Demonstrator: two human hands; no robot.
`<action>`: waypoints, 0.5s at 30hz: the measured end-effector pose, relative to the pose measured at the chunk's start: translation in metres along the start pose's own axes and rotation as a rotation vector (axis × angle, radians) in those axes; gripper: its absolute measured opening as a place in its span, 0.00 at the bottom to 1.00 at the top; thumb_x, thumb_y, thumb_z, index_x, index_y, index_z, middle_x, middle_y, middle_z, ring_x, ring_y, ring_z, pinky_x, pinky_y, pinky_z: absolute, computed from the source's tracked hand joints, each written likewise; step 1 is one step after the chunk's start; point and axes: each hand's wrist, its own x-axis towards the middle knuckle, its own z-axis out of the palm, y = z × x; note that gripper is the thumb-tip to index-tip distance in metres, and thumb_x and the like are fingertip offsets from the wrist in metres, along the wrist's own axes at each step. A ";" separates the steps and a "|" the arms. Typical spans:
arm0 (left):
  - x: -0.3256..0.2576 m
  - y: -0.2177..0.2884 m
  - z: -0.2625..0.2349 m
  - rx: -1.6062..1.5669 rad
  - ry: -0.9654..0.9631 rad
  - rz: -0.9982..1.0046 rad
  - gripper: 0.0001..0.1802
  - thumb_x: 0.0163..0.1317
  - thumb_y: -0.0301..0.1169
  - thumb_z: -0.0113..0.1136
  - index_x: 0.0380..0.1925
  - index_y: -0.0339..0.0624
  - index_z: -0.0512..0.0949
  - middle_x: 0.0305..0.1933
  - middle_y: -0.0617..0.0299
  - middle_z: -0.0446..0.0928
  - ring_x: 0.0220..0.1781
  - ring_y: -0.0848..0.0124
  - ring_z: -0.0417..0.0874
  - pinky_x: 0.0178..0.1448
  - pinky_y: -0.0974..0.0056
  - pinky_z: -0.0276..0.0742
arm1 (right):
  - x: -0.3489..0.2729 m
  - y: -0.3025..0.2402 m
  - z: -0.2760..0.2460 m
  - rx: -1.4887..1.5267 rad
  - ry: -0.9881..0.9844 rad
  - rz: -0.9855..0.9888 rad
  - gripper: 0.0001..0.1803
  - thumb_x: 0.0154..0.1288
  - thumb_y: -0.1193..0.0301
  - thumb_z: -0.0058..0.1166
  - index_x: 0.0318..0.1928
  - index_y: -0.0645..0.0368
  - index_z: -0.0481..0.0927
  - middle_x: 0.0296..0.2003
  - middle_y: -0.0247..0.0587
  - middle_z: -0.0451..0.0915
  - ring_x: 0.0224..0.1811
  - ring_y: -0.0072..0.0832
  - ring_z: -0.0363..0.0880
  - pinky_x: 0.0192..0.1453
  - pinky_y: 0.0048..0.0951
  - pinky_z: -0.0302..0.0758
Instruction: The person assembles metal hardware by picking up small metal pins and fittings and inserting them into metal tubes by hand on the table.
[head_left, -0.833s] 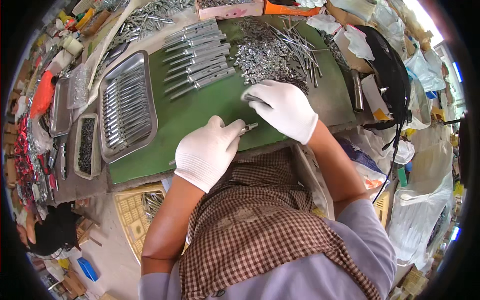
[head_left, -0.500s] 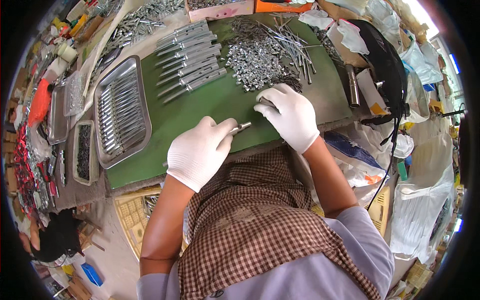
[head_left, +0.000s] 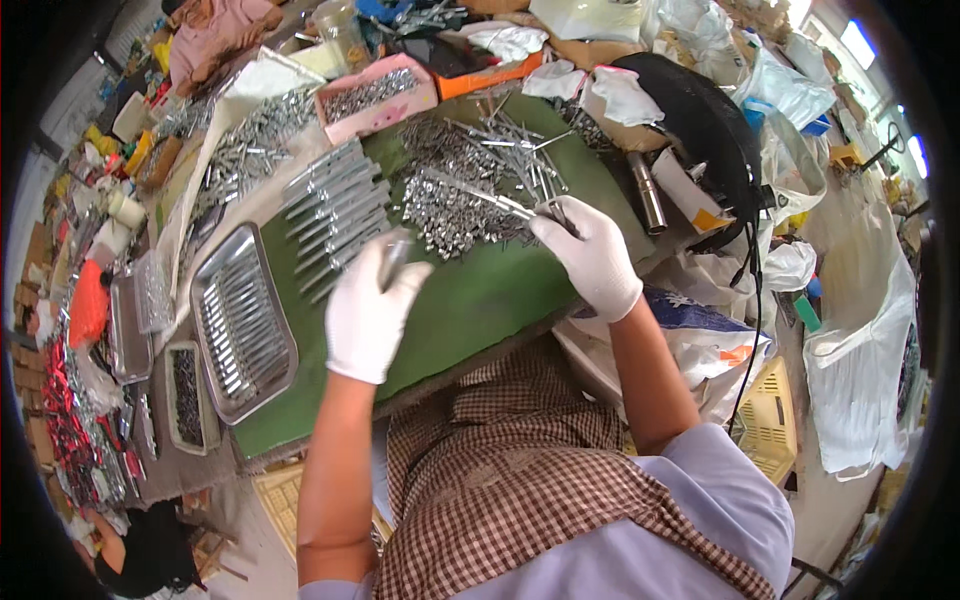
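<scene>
My left hand (head_left: 368, 318), in a white glove, is closed around a short silver metal cylinder (head_left: 395, 258), blurred by motion. It hovers at the near end of a row of silver metal shafts with slim tips (head_left: 338, 215) on the green mat (head_left: 455, 305). My right hand (head_left: 592, 258), also gloved, grips a long slim metal tool (head_left: 490, 195) with a dark loop by the fingers; its exact kind is unclear. That tool points left over a heap of small silver metal pieces (head_left: 450, 220). Thin metal rods (head_left: 525, 160) lie loosely behind it.
On the left stand a steel tray (head_left: 290, 365) of metal shafts and a narrow bin (head_left: 212, 425) of dark small parts. A pink box (head_left: 385, 118) of small parts is at the back. A metal tube (head_left: 647, 195) and black cable (head_left: 752, 300) lie right. Another person (head_left: 215, 45) sits far left.
My hands have moved apart. The left has moved slightly left with the metal cylinder; the right now has the long slim tool extending over the heap. The whole view has shifted.
</scene>
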 end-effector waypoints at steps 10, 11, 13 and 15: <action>0.038 0.053 0.091 -1.337 -0.241 -0.522 0.05 0.68 0.31 0.62 0.39 0.47 0.76 0.20 0.75 0.64 0.14 0.84 0.58 0.17 0.74 0.50 | 0.017 0.018 0.003 -0.110 0.211 0.056 0.15 0.66 0.62 0.61 0.35 0.64 0.83 0.29 0.51 0.80 0.35 0.47 0.80 0.41 0.39 0.75; 0.040 0.050 0.097 -1.335 -0.248 -0.510 0.05 0.68 0.31 0.62 0.39 0.47 0.76 0.20 0.75 0.64 0.14 0.84 0.58 0.17 0.74 0.50 | 0.028 0.025 -0.002 -0.207 0.292 -0.048 0.14 0.64 0.61 0.61 0.38 0.60 0.84 0.35 0.51 0.81 0.38 0.49 0.81 0.42 0.42 0.76; 0.041 0.044 0.104 -1.383 -0.275 -0.536 0.07 0.68 0.35 0.62 0.40 0.47 0.75 0.23 0.75 0.63 0.17 0.83 0.57 0.19 0.73 0.51 | 0.042 0.029 -0.005 -0.487 0.264 0.076 0.16 0.61 0.61 0.62 0.43 0.60 0.83 0.40 0.49 0.81 0.42 0.48 0.82 0.46 0.44 0.78; 0.044 0.045 0.104 -1.406 -0.285 -0.546 0.08 0.69 0.35 0.60 0.43 0.45 0.75 0.24 0.73 0.64 0.18 0.83 0.58 0.20 0.74 0.51 | 0.054 0.041 -0.006 -0.568 0.176 0.101 0.16 0.61 0.61 0.62 0.42 0.59 0.82 0.41 0.49 0.80 0.42 0.49 0.82 0.46 0.45 0.77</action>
